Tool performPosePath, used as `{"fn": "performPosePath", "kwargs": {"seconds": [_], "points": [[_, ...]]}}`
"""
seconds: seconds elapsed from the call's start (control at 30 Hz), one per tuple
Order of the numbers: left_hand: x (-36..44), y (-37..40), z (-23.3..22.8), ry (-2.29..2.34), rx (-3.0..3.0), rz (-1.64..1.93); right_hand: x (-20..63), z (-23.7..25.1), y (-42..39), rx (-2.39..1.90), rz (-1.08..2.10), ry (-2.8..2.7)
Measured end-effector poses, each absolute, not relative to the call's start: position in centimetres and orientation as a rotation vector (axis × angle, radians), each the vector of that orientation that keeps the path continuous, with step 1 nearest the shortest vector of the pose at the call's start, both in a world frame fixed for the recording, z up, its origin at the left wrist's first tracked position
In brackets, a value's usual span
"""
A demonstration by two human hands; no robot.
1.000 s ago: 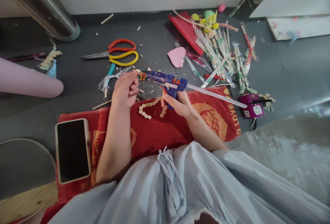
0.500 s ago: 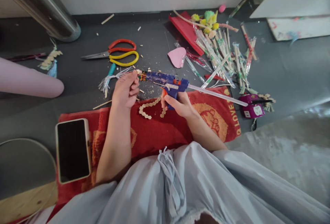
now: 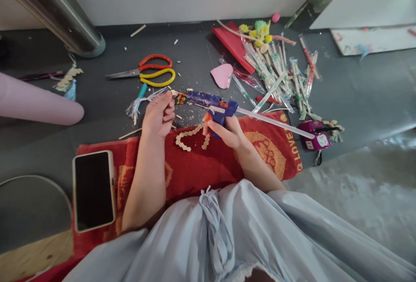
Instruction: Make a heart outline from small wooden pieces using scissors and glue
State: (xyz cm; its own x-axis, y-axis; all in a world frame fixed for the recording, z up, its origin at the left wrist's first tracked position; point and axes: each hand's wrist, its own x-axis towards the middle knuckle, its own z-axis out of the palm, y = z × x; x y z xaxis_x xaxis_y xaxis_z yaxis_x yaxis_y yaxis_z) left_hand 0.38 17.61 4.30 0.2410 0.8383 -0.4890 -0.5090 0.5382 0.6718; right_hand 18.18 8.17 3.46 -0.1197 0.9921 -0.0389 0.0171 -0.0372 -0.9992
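Note:
My right hand (image 3: 225, 129) grips the handle of a blue glue gun (image 3: 212, 103) with a long clear glue stick (image 3: 276, 121) sticking out of its back toward the right. The gun's nozzle points left at a small decorated stick piece (image 3: 180, 98) pinched in my left hand (image 3: 158, 115). Both hands hover over a red towel (image 3: 195, 165) on the dark floor. A heart-shaped chain of small wooden bits (image 3: 188, 137) lies on the towel just under the gun.
A phone (image 3: 93, 190) lies on the towel's left end. Red-and-yellow scissors (image 3: 147, 72), a pink paper heart (image 3: 222, 75), a pile of wrapped sticks (image 3: 276, 74) and a purple device (image 3: 314, 138) lie on the floor. A metal post (image 3: 55, 11) stands far left.
The view has shifted slightly; both hands and the glue gun stay nearly still, with the gun a touch lower and to the right.

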Motion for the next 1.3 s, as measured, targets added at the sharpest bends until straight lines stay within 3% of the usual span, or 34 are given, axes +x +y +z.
{"fn": "performPosePath", "kwargs": {"seconds": [0.1,0.4,0.63,0.87,0.97,1.13,1.3], "points": [[0.3,17.7,4.2,0.93,0.412,0.956,18.7,4.1,8.1,-1.334,1.278,-1.371],[0.0,17.9,4.0,0.896,0.343,0.968,23.1,6.7,6.5,-1.783,0.722,-1.665],[-0.2,18.2,3.9,0.919,0.351,0.99,26.5,4.9,5.0,-2.177,0.318,-1.83],[-0.2,18.4,4.0,0.947,0.354,0.996,27.5,5.2,4.1,-2.318,0.368,-2.082],[-0.3,18.4,4.1,0.957,0.361,1.008,27.1,7.1,5.1,-2.308,0.235,-2.112],[-0.4,18.4,4.2,0.958,0.374,1.006,24.4,8.8,10.2,-2.106,0.251,-2.213],[-0.4,18.3,4.5,0.963,0.337,1.003,21.7,7.4,16.1,-1.966,0.324,-2.359]]}}
